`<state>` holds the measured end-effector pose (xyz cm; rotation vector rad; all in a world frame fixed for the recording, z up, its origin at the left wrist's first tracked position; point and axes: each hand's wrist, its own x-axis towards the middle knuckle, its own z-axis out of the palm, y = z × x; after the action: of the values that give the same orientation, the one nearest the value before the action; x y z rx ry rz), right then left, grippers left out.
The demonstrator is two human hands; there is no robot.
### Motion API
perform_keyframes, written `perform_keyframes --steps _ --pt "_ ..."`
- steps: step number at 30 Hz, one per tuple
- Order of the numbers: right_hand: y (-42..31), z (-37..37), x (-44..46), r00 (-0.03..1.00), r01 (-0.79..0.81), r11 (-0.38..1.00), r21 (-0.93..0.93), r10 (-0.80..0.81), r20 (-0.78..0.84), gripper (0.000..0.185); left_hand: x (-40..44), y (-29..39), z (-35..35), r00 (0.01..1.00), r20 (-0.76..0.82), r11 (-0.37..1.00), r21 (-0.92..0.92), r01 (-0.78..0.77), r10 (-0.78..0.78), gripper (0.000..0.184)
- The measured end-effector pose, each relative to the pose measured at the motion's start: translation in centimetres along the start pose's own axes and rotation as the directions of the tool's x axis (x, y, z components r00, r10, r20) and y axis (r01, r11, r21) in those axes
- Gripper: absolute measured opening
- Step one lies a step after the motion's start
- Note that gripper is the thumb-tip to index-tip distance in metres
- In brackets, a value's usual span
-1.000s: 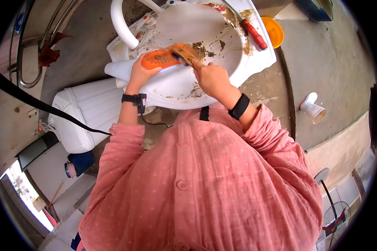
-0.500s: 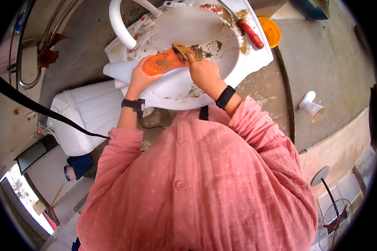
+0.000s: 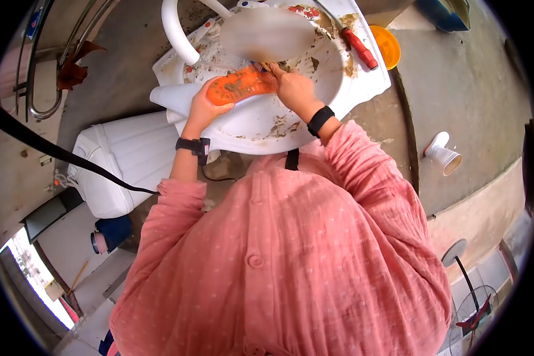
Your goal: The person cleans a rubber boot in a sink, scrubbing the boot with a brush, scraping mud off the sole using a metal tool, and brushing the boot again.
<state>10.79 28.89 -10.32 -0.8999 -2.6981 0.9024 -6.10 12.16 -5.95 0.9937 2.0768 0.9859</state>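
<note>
A white rubber boot lies sole up over the white washbasin [image 3: 243, 142], its orange sole [image 3: 234, 89] smeared with mud. Its pale shaft [image 3: 175, 98] points left. My left hand [image 3: 204, 110] grips the boot around the heel end of the sole. At the other end of the sole, my right hand [image 3: 295, 89] is closed on a brown, wooden-looking scrubbing brush [image 3: 269, 66], mostly hidden under the fingers. The brush touches the sole. Mud spots the basin.
A white faucet [image 3: 178, 35] arches over the basin's left side. On the right rim lies a red-handled tool [image 3: 360, 49], beside an orange bowl [image 3: 385, 47]. Another white boot [image 3: 442, 154] lies on the floor at right. A white tank [image 3: 118, 160] stands at left.
My right hand and the brush have shifted slightly along the sole toward its far end, and the brush shows less. My left hand keeps its grip on the boot.
</note>
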Motion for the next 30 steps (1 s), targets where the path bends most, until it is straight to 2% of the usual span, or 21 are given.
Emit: perform_keyframes --steps 3,5,6,8,12,14,17,18,20,24,26,29,30 --pt "0.0 -2.8 -1.8 0.999 -0.036 0.999 0.037 0.037 -0.021 0.033 0.1 0.0 0.3 1.0 -0.004 1.0 -0.031 -0.005 0.005 0.066" --pt "-0.9 -4.6 -4.3 1.0 -0.019 0.987 0.159 0.017 0.015 0.033 0.2 0.3 0.2 1.0 -0.005 0.999 -0.053 0.004 -0.005 0.066" --pt "-1.6 -5.3 -5.3 1.0 -0.019 0.987 0.161 0.017 0.015 0.033 0.4 0.5 0.2 1.0 -0.004 0.999 -0.051 0.005 -0.005 0.066" --pt "-2.7 -6.8 -6.9 0.995 0.052 0.973 0.225 -0.069 0.072 0.032 0.9 1.3 0.3 1.0 -0.029 0.995 0.096 0.0 0.002 0.065" --pt "-3.2 -8.3 -6.8 0.995 0.09 0.978 0.189 -0.095 0.021 0.032 2.5 3.5 0.1 0.998 -0.016 0.973 0.224 -0.058 0.063 0.063" --pt "-1.7 -7.8 -5.6 0.998 0.049 0.991 0.128 -0.054 0.04 0.035 3.4 3.6 -0.1 0.999 0.038 0.895 0.447 0.008 -0.029 0.055" --pt "-1.0 -8.5 -4.7 0.998 0.056 0.994 0.095 -0.057 0.006 0.033 4.7 2.9 -0.4 0.997 0.074 0.897 0.437 -0.065 0.036 0.056" --pt "-1.4 -8.9 -5.2 0.998 0.063 0.986 0.152 -0.062 -0.008 0.031 5.0 2.7 -0.5 0.997 0.073 0.895 0.442 -0.066 0.038 0.056" --pt "-2.5 -8.9 -5.7 0.998 0.049 0.982 0.184 -0.053 0.016 0.031 4.7 3.5 -0.4 0.995 0.096 0.946 0.32 -0.057 0.028 0.056" --pt "-1.1 -8.3 -5.4 0.998 0.024 0.978 0.208 -0.034 0.045 0.032 4.5 3.0 -0.2 0.995 0.061 0.933 0.346 -0.099 0.083 0.058" --pt "-2.2 -9.9 -5.4 0.997 0.028 0.974 0.226 -0.042 0.06 0.031 4.3 3.0 -0.4 0.981 0.077 0.873 0.448 -0.193 0.178 0.057" --pt "-1.6 -9.4 -4.9 0.995 0.021 0.988 0.155 -0.035 0.089 0.027 4.5 3.2 -0.5 0.99 0.127 0.895 0.432 -0.113 0.064 0.057" --pt "-1.5 -9.7 -4.9 0.996 0.022 0.988 0.15 -0.036 0.085 0.027 4.6 3.3 -0.4 0.99 0.125 0.895 0.43 -0.118 0.07 0.057"
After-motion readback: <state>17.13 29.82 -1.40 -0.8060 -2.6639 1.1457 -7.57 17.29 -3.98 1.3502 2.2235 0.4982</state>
